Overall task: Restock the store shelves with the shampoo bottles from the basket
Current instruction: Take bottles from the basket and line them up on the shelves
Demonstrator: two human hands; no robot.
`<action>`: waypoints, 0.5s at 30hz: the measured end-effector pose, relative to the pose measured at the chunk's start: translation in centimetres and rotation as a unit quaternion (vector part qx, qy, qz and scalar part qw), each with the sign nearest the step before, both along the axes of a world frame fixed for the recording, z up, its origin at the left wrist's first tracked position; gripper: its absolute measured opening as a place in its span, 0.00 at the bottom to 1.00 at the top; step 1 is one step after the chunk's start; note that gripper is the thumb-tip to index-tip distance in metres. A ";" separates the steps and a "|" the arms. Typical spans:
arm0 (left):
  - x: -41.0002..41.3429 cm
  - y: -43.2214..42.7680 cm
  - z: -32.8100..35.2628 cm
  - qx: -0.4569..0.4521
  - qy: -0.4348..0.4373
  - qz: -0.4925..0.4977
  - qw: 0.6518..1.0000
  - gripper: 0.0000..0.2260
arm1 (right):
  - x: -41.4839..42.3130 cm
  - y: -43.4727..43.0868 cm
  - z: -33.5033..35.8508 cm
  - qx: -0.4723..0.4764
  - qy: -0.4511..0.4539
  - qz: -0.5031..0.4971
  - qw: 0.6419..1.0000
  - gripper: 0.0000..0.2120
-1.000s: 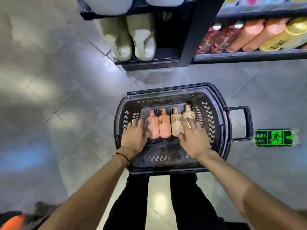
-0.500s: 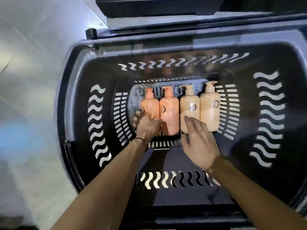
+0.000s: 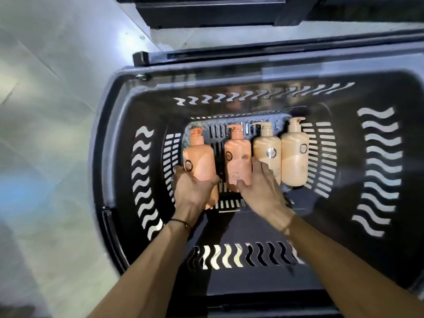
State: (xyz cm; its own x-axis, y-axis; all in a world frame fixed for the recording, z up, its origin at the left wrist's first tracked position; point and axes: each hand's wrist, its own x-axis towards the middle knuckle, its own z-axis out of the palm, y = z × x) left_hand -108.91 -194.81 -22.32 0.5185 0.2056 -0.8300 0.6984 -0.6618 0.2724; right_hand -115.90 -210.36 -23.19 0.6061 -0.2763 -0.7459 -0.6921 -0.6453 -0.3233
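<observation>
Several pump shampoo bottles lie in a row on the bottom of a black plastic basket (image 3: 119,143). My left hand (image 3: 191,192) grips the leftmost orange bottle (image 3: 199,160) and holds it slightly apart from the row. My right hand (image 3: 261,189) closes round the lower end of the second orange bottle (image 3: 237,161), thumb on its left side and fingers over the gap to the first beige bottle (image 3: 267,150). A second beige bottle (image 3: 294,157) lies at the right end, untouched.
The basket stands on a grey tiled floor (image 3: 50,125). The dark base of a shelf unit (image 3: 211,10) runs along the top, just beyond the basket's folded handle (image 3: 229,55). The basket's high walls surround both hands.
The view has closed in on the basket. My left hand has taken hold of the leftmost orange bottle and drawn it away from the row. My right hand has closed onto the second orange bottle.
</observation>
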 end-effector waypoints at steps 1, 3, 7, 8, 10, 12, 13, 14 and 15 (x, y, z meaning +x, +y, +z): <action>0.0 0.7 0.5 -0.009 -0.004 0.013 1.000 0.25 | 0.4 0.3 -0.3 -0.017 0.010 -0.009 1.000 0.37; -0.2 2.1 1.6 -0.006 -0.035 0.027 0.999 0.26 | 1.1 1.0 -1.2 -0.037 0.025 -0.032 0.998 0.40; -0.8 3.4 3.5 -0.026 -0.054 0.050 0.997 0.28 | 2.0 2.6 -3.6 -0.055 0.041 -0.053 0.996 0.49; -1.1 3.5 3.9 -0.034 -0.064 0.043 0.996 0.30 | 2.2 3.1 -4.3 -0.062 0.048 -0.052 0.996 0.52; -1.3 3.6 4.5 -0.037 -0.081 0.044 0.995 0.30 | 2.6 4.1 -5.4 -0.071 0.064 -0.058 0.994 0.55; -1.4 3.3 4.7 -0.041 -0.083 0.047 0.995 0.29 | 2.8 5.0 -6.6 -0.089 0.058 -0.075 0.991 0.51; -1.4 3.3 4.5 -0.039 -0.086 0.044 0.995 0.29 | 2.8 5.3 -7.1 -0.110 0.044 -0.082 0.990 0.47; -1.4 3.3 4.4 -0.047 -0.091 0.053 0.993 0.29 | 2.9 5.5 -7.5 -0.130 0.027 -0.092 0.987 0.42; -1.3 3.3 4.3 -0.054 -0.088 0.057 0.993 0.29 | 2.8 5.4 -7.7 -0.142 0.016 -0.102 0.985 0.38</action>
State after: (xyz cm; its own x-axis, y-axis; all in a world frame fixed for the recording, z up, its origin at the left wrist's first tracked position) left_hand -110.25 -191.53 -18.05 0.6353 0.1859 -0.7496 0.7030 -0.5408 0.4618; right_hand -113.06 -204.93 -30.90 0.4941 -0.5892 -0.6393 -0.8234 -0.5532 -0.1264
